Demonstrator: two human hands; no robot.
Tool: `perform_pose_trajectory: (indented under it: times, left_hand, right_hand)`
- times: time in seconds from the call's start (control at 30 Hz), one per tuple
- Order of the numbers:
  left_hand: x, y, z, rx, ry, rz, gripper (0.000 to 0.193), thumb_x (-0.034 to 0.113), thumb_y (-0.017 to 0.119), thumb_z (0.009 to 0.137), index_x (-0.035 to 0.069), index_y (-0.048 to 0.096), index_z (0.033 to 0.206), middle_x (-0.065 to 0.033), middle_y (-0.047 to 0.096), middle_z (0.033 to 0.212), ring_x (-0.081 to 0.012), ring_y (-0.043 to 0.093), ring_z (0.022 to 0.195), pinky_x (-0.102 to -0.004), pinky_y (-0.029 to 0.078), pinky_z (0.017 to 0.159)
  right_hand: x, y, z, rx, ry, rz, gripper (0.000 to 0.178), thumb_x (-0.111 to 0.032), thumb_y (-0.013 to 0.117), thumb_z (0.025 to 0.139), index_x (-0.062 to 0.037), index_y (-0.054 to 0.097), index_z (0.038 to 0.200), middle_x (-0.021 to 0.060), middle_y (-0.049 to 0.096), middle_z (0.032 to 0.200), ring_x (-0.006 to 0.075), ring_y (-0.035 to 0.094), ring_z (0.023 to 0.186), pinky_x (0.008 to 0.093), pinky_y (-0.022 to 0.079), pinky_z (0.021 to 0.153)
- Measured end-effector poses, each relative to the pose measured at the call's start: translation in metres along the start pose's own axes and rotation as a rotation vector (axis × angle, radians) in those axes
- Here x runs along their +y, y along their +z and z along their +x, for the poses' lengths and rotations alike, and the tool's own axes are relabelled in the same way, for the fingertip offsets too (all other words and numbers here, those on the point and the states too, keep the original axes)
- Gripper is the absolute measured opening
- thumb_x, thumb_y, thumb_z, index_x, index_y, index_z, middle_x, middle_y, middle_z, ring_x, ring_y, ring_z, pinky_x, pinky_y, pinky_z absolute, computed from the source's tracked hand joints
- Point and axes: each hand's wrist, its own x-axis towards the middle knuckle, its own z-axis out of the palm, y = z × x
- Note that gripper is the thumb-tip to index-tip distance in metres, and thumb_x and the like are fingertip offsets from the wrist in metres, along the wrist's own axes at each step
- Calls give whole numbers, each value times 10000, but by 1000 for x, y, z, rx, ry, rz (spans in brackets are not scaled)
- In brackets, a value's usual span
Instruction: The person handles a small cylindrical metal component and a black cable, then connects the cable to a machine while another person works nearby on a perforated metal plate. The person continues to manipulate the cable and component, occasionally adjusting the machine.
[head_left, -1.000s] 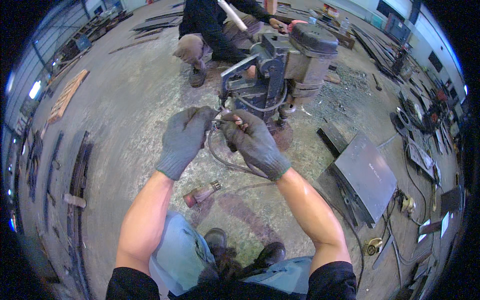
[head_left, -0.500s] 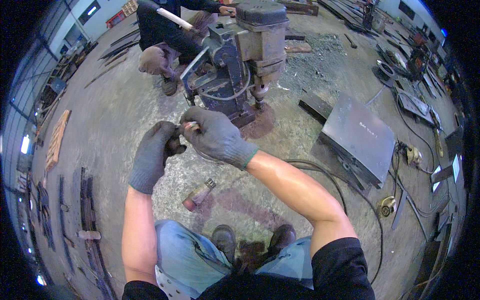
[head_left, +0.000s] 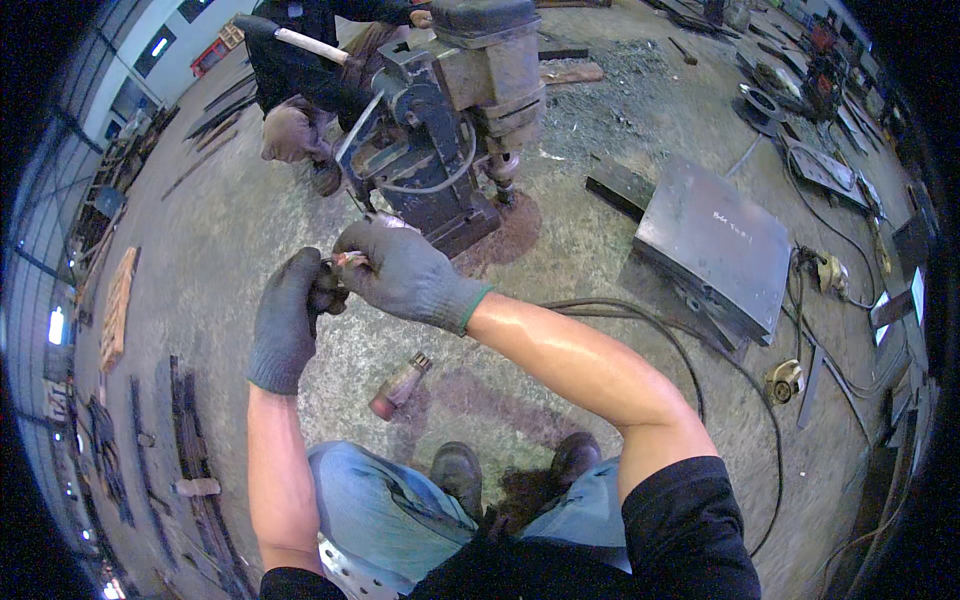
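Both my hands wear grey knit gloves and meet in front of me, above the concrete floor. My left hand (head_left: 284,325) has its fingers curled inward around something dark that I cannot make out. My right hand (head_left: 408,275) is closed, pinching a small reddish and pale piece (head_left: 349,260) whose kind does not show. The fingertips of the two hands nearly touch, and the gloves hide most of what lies between them. Just beyond stands a dark magnetic drill press (head_left: 430,150), upright on the floor. Below my hands a small bottle with a reddish end (head_left: 400,388) lies on its side.
A person in dark clothes (head_left: 345,75) crouches behind the drill, a hand (head_left: 421,18) by its motor. To the right sit a steel plate (head_left: 715,235), a black cable (head_left: 650,335) and an angle grinder (head_left: 785,380). Steel bars (head_left: 190,440) and a wooden pallet (head_left: 118,305) lie left.
The view has shifted slightly, so the drill and the plate sit further left. My hands remain together, a little further left in the picture, still closed over the small piece.
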Motion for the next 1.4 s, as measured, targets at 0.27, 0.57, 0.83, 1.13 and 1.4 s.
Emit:
perform_pose_trajectory:
  times: [0.27,0.57,0.83,1.13,1.4]
  left_hand:
    - [-4,-7,4,11,-107,13,425,468,550,985,60,644,912,-66,652,767,-143,577,639,-283,461,581]
    - [-12,2,9,7,138,92,396,406,571,986,15,640,980,-71,655,841,-150,603,710,-302,488,649]
    - [-5,-12,6,-17,-91,20,415,425,589,980,12,629,965,-72,632,817,-151,615,715,-298,488,646]
    - [-10,-9,6,-33,190,234,383,382,515,1020,12,613,1048,-60,620,796,-148,579,711,-301,478,681]
    - [2,11,0,20,-227,-433,368,401,555,1006,90,569,809,-7,507,618,-150,545,535,-337,520,573]
  right_hand:
    - [2,6,0,21,-116,-118,258,-310,645,885,-71,652,983,160,675,893,368,644,861,468,497,764]
    - [4,2,4,-67,61,-12,312,-329,618,908,-42,659,1023,225,669,884,406,646,881,480,498,786]
    - [8,6,0,35,-79,-78,280,-308,620,904,-45,655,995,205,658,853,407,644,850,461,506,740]
    - [-10,-14,10,-288,327,288,272,-276,603,923,-41,655,1050,180,693,922,355,687,890,419,525,759]
    - [8,-14,2,40,-243,-242,302,-263,679,845,-120,638,1107,118,686,953,349,679,864,417,540,726]
